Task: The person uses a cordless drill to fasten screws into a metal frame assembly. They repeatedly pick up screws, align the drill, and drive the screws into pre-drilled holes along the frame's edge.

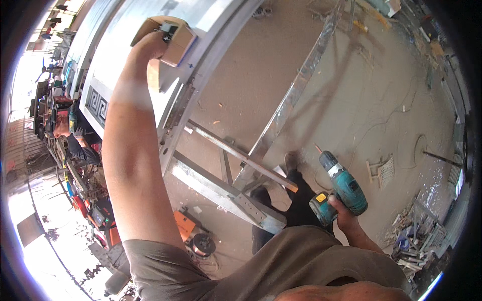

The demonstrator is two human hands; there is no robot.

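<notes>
Cardboard box point(179, 49), its flaps standing open, sits on the white panel point(120, 52) at upper left, close to the panel's grey-edged right side. The person's left hand point(153, 46) is at the mouth of the box, the bare arm stretched over the panel to reach it; the fingers go down inside beside some small dark pieces point(169, 33), and they are too hidden there to tell how far open they are or whether they have hold of anything. The right hand point(343, 211) is closed around the handle of a teal and black cordless drill point(347, 184), held low at the person's right side and well apart from the box, with its bit point(318, 148) pointing up and to the left. A grey fret-patterned ornament point(96, 104) lies at the panel's lower left. Below and right of the panel runs a metal framework, with a narrow bar point(241, 155) reaching out over the floor toward the person's dark trousers point(301, 193). On the floor near the frame stand an orange machine point(184, 224) and, just beside it, a black spool point(203, 245). A co-worker's dark sleeve point(86, 152) shows at far left, and a heap of scrap point(414, 243) lies at lower right.
</notes>
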